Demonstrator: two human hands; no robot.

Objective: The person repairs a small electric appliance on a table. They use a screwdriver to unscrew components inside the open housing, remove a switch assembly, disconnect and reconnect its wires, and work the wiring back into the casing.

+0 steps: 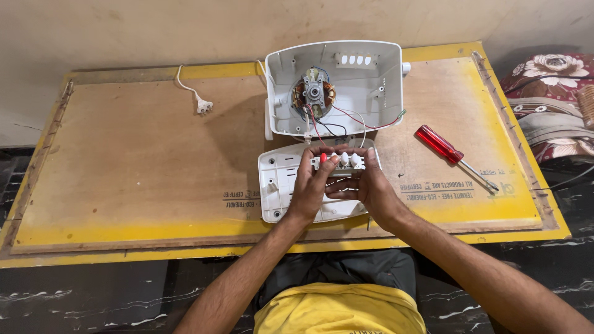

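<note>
Head view: appliance is opened up. White rear housing [334, 86] lies face-up at the far side of the desk [124, 167], copper-wound motor [314, 94] exposed, red, black and white wires [346, 120] running toward the push-button switch block [339, 161]. White front cover [278, 185] lies loose, inside up, just in front of the housing. Looks like mid-job: case split, switch out, nothing closed up yet. Left hand [312, 185] and right hand [365, 185] both closed on the switch block, thumbs on top, held over the cover; forearms come in from the near edge. Red-handled screwdriver [447, 149] lies untouched to the right; mains plug [203, 106] far left, unplugged.
</note>
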